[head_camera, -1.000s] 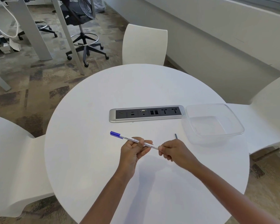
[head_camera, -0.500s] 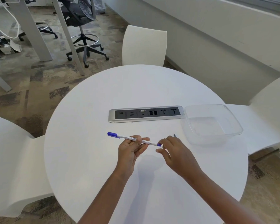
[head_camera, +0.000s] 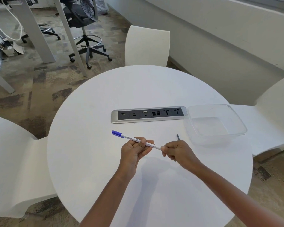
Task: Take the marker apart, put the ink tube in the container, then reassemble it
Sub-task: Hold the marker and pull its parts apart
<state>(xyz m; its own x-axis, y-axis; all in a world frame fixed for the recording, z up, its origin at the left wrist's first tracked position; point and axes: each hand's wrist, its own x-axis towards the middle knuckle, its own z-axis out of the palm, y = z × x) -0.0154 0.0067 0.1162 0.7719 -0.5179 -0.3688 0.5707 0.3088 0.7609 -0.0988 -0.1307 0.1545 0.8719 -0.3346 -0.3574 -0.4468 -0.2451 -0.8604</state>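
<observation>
Marker sits in the middle of the frame, held up over the round white table by two hands. It is a thin white pen with a blue cap at its upper left end. Small print runs along its side, too tiny to read well.

Its right end is hidden inside the right hand, so that tip cannot be seen. Part of its middle is hidden under the left hand's thumb too. A short dark stick pokes up from behind the right hand. Its lower part is hidden by the knuckles, so it is hard to say if the hand holds it or if it lies on the table.

The left hand is curled, with thumb and fingers pinching the marker's middle. The right hand is closed in a loose fist, with its fingertips pinching the marker's right end. Both bare arms reach up from the bottom of the frame, and the bottom edge cuts them off.

A clear plastic container stands on the table at the right, near the right hand but not touching it. A grey socket strip lies above the hands, just beside the container. White chairs stand around the table.
</observation>
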